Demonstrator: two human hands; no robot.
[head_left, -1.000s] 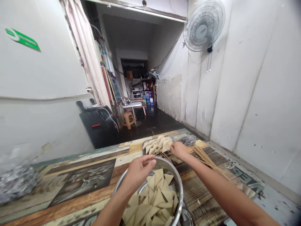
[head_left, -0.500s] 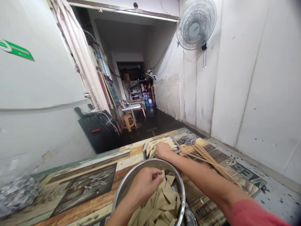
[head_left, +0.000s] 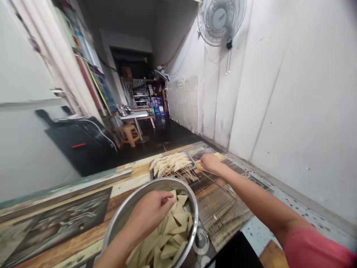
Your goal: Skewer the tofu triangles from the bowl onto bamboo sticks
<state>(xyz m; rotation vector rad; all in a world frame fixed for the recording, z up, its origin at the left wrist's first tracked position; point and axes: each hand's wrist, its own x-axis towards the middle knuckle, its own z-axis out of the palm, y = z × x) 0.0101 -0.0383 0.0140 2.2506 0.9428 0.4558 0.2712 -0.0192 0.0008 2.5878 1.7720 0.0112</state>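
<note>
My left hand (head_left: 152, 208) is over a round metal pot (head_left: 195, 219), its thumb and fingers pinched at the edge of a triangular tofu piece. Many flat beige triangular tofu pieces (head_left: 170, 227) lie in the pot. My right hand (head_left: 210, 163) is closed at the far end of loose bamboo skewers (head_left: 220, 186) on the table; its fingertips are hidden. Between the hands, beyond the pot, a metal tray (head_left: 194, 162) holds skewered tofu pieces (head_left: 171, 163), sticks toward me.
The pot and tray stand on a wood-patterned table (head_left: 92, 230). A grey cloth (head_left: 205, 152) lies behind my right hand. A black object (head_left: 237, 253) is at the near edge. Beyond are a stool (head_left: 129, 134), another table and a wall fan (head_left: 220, 20).
My right hand has moved right from the tray to the loose skewers, and the skewered pieces now show uncovered. My left hand stays pinched over the pot. The view has turned right.
</note>
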